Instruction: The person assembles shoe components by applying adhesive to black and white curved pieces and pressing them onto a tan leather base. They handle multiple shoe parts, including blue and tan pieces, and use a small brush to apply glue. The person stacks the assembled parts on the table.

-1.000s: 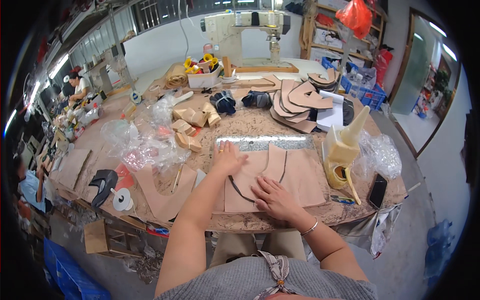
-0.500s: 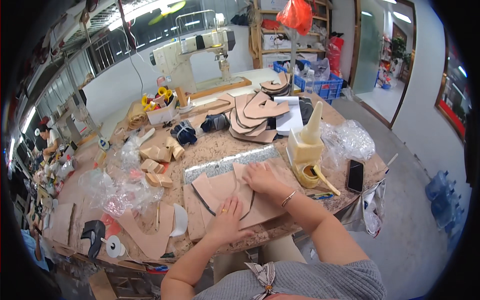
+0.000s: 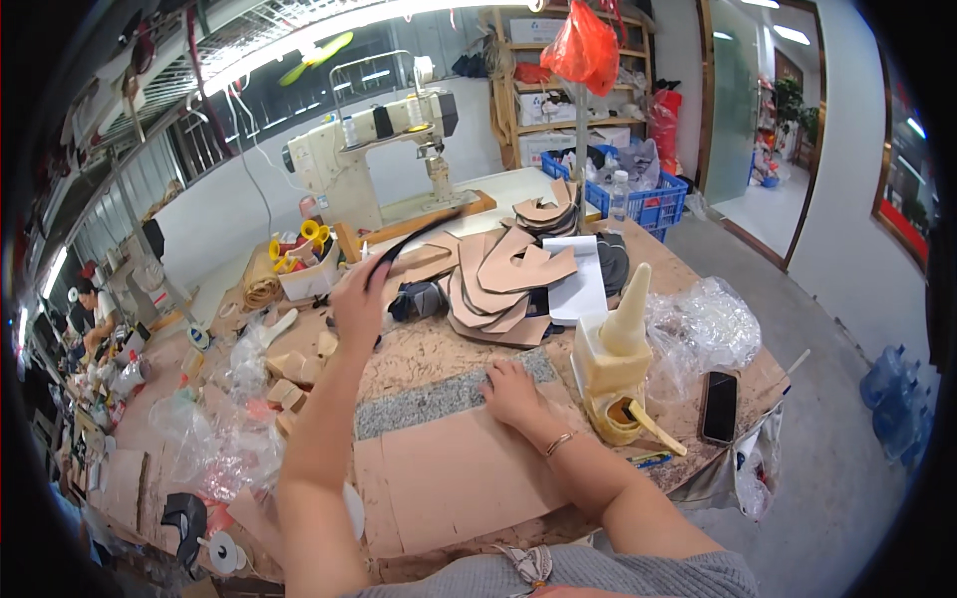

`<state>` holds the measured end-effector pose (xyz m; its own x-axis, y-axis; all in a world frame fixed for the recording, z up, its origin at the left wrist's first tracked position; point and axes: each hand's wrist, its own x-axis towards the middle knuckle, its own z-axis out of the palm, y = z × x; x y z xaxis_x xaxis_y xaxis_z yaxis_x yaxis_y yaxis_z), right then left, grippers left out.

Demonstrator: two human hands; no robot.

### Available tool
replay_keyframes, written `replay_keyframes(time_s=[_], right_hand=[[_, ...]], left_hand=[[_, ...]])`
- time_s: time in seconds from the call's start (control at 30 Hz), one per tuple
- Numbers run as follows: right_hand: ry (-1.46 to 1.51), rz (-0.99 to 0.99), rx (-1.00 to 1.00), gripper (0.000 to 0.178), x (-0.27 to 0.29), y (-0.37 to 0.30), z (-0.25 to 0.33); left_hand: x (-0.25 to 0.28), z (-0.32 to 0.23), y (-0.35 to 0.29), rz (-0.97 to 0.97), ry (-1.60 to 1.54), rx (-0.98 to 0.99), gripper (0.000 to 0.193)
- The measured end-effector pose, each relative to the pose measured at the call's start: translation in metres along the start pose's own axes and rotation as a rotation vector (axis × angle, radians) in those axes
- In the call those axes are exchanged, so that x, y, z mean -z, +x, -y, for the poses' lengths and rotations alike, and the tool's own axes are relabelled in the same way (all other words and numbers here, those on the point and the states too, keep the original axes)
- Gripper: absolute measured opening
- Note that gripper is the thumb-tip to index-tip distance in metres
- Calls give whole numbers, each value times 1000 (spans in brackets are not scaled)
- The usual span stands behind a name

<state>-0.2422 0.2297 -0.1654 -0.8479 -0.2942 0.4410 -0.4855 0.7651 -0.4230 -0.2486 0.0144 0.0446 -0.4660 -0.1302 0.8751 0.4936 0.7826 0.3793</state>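
Note:
My left hand (image 3: 357, 304) is raised over the table, its fingers closed on a curved shoe-upper piece (image 3: 414, 237). That piece is seen nearly edge-on as a thin dark band, tilted up to the right. My right hand (image 3: 511, 389) lies on the far right part of a flat tan board (image 3: 464, 478), with nothing in it and its fingers stretched out. Behind the board is a speckled grey stone slab (image 3: 419, 407). A stack of tan cut pieces (image 3: 488, 289) with dark undersides stands beyond my hands.
A yellowed glue pot (image 3: 608, 374) with a brush stands right of my right hand, with a phone (image 3: 719, 407) beyond it. Clear plastic bags (image 3: 708, 324) lie at right. A sewing machine (image 3: 369, 149) stands at the back. A white spool (image 3: 224, 551) lies at front left.
The curved piece has left the board, lifted by my left hand up and away toward the stack. My right hand stays on the board, slightly nearer its right side. The view has shifted a little.

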Motion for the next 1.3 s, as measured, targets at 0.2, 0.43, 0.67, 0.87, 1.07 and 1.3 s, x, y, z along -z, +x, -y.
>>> replay_keyframes(time_s=[0.2,0.43,0.67,0.87,1.07,1.3], right_hand=[[-11,23,46,42,-1,-2,11],[-43,2,52,43,-3,-2,-6],[16,17,13,43,7,-1,6],[25,23,11,42,7,-1,8],[63,56,-6,41,7,-1,5],[294,162,-54,56,13,7,6]], left_hand=[[-212,71,-7,344,23,1,33],[-276,20,-51,794,257,141,40],[-242,46,-22,818,298,144,50],[-211,40,-73,840,436,-159,56],[-221,64,-54,794,392,4,36],[-113,50,-3,197,-169,479,34]])
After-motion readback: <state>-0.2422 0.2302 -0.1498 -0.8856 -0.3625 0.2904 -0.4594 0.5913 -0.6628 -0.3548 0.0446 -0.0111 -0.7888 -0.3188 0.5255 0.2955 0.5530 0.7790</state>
